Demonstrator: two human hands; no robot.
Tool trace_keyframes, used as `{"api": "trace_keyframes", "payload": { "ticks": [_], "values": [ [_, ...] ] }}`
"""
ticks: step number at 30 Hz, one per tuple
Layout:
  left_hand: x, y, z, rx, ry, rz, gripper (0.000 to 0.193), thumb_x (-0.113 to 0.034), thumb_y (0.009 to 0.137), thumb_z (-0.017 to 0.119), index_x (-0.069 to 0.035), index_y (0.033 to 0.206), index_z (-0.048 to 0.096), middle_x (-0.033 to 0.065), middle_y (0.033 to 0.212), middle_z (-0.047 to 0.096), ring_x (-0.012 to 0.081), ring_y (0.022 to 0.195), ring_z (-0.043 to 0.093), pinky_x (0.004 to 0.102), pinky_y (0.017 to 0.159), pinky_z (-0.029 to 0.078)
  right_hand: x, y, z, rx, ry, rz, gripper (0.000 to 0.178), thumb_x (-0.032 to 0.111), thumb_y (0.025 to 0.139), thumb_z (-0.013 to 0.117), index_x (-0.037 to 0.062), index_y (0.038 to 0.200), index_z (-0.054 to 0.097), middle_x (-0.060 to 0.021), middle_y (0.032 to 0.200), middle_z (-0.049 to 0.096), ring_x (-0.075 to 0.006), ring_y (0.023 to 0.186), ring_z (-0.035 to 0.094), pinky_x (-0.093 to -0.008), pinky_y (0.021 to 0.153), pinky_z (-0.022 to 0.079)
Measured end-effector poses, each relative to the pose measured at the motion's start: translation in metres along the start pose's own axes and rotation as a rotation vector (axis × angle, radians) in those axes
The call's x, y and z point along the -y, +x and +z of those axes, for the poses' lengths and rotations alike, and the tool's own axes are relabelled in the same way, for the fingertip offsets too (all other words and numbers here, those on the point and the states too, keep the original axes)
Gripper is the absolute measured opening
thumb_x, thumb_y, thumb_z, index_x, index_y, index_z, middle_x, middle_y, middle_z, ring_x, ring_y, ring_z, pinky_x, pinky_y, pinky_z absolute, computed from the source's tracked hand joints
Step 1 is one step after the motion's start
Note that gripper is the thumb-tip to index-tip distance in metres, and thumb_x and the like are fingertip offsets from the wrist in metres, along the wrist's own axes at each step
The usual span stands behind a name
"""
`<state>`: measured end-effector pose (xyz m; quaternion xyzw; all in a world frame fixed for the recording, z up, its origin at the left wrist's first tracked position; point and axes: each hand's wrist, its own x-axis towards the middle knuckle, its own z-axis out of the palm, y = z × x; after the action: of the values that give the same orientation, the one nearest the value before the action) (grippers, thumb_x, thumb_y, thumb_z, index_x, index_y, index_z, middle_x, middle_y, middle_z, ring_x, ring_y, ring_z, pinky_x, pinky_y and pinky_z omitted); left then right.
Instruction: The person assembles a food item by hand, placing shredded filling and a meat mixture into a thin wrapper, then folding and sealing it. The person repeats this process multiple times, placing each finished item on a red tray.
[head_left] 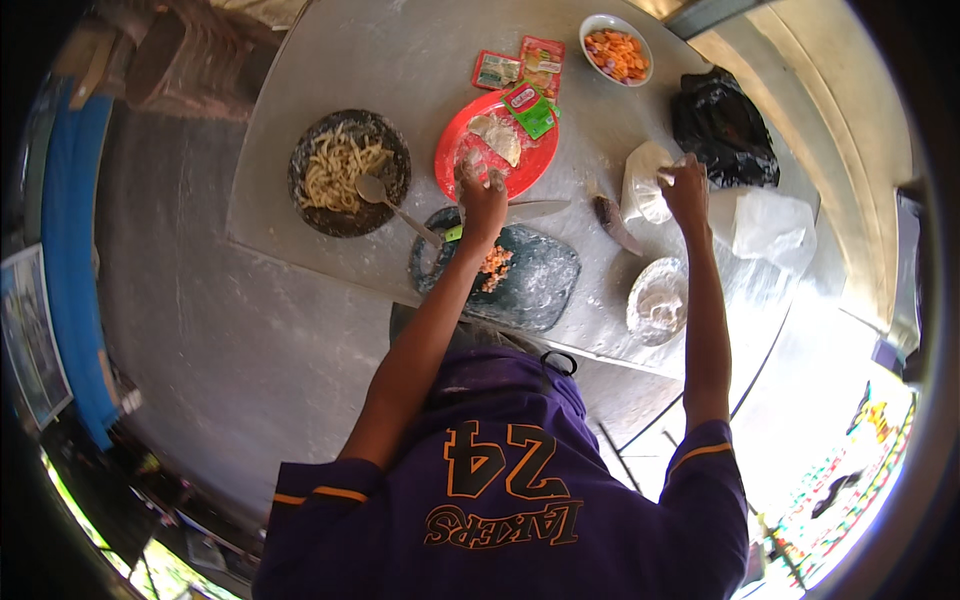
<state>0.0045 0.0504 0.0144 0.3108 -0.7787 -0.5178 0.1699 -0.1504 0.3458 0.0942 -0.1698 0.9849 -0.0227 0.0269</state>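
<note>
My left hand (481,205), dusted with white powder, is over the near edge of a red plate (447,160), fingers apart. On that plate lie a folded pale dough piece (497,138) and loose white powder. My right hand (687,192) has its fingers curled together at a clear plastic bag of white powder (645,184); whatever they pinch is hidden. Below my left hand, a dark cutting board (545,275) carries chopped orange-pink bits (495,267) and a knife (537,210) with a green handle. A small bowl of white powder (658,302) stands near my right forearm.
On the left is a dark stone mortar (303,195) with pale strips and a spoon (372,188). A green packet (530,109) overlaps the plate; red packets (541,63) lie beyond. A bowl of chopped orange pieces (617,55), a black bag (725,130) and a brown root-like piece (615,224) are right.
</note>
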Motion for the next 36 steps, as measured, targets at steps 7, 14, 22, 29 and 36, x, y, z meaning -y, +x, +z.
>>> {"api": "trace_keyframes", "payload": {
  "ticks": [7,14,22,29,36],
  "values": [
    [0.012,0.001,0.029,-0.048,-0.285,-0.048,0.067,-0.012,0.093,0.053,0.003,0.151,0.023,0.0249,0.15,0.04,0.0428,0.135,0.042,0.0463,0.11,0.039,-0.001,0.003,0.003,0.047,-0.038,-0.057,0.017,0.006,0.075,0.069,0.0089,0.088,0.078,-0.0173,0.108,0.058,-0.0372,0.105,0.056,-0.0461,0.094,0.046],
    [0.017,-0.003,0.046,-0.074,-0.119,0.114,0.078,-0.027,0.097,0.051,0.004,0.154,0.009,0.0226,0.155,0.034,0.0404,0.141,0.036,0.0443,0.115,0.034,-0.016,-0.001,0.009,-0.095,0.176,-0.028,0.016,0.018,0.08,0.076,0.0071,0.091,0.078,-0.0184,0.097,0.059,-0.0352,0.095,0.058,-0.0437,0.087,0.047],
    [0.016,-0.006,0.046,-0.087,-0.066,0.145,0.084,-0.019,0.092,0.05,0.001,0.156,-0.001,0.0196,0.156,0.035,0.0395,0.144,0.032,0.0456,0.117,0.028,0.018,0.0,-0.002,-0.167,0.586,0.027,0.02,0.018,0.081,0.078,0.0049,0.096,0.077,-0.0112,0.083,0.062,-0.0227,0.08,0.06,-0.0336,0.072,0.047],
    [0.021,-0.006,0.041,-0.105,-0.288,0.118,0.083,-0.034,0.098,0.05,0.0,0.156,0.002,0.0225,0.149,0.045,0.0355,0.138,0.044,0.0424,0.113,0.036,0.151,0.026,0.031,0.03,0.787,-0.188,0.018,0.011,0.082,0.075,0.0039,0.099,0.076,-0.0147,0.089,0.062,-0.0252,0.082,0.062,-0.0362,0.075,0.049],
    [0.021,-0.008,0.04,-0.176,-0.477,0.099,0.085,-0.047,0.099,0.052,0.0,0.155,0.009,0.0228,0.143,0.051,0.0328,0.135,0.048,0.0419,0.112,0.037,0.216,0.034,0.075,-0.08,0.589,-0.45,0.021,0.005,0.084,0.069,0.0026,0.104,0.074,-0.0158,0.097,0.06,-0.0313,0.087,0.062,-0.0402,0.078,0.05]
  ]
}}
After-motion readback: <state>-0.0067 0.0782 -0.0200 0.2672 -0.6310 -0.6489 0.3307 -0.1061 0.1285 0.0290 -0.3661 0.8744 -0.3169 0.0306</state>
